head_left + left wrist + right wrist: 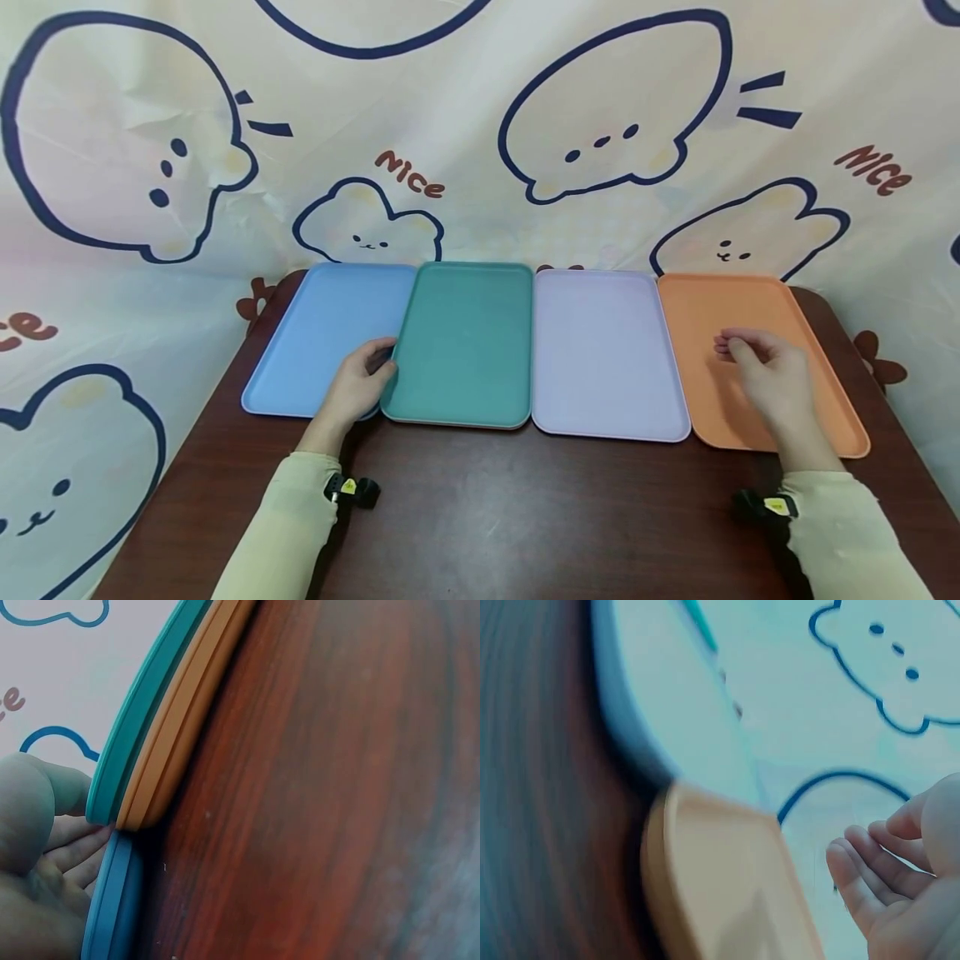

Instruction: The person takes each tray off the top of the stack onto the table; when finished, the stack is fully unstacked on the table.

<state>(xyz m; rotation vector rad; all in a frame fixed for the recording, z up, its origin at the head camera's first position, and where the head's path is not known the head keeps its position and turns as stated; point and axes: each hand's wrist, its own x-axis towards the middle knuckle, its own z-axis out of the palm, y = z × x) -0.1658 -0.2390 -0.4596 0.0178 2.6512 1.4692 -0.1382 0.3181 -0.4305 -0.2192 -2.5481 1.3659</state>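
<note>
My left hand [356,383] is at the left edge of a green tray [465,346], over the blue tray's right side. In the left wrist view its thumb [67,787] meets the green tray's rim, and some fingers pass behind the trays. An orange tray [169,742] lies directly under the green one, with the blue tray [112,907] beside them. Above another orange tray [701,400] at the right hovers my right hand [780,383], fingers loosely bent and holding nothing. A lilac tray [607,358] lies between the green and right-hand orange trays.
The trays stand in a row along the back of a dark brown wooden table [540,517]. Behind it hangs a pale sheet [480,100] printed with cartoon animals. Each wrist carries a small black strapped device.
</note>
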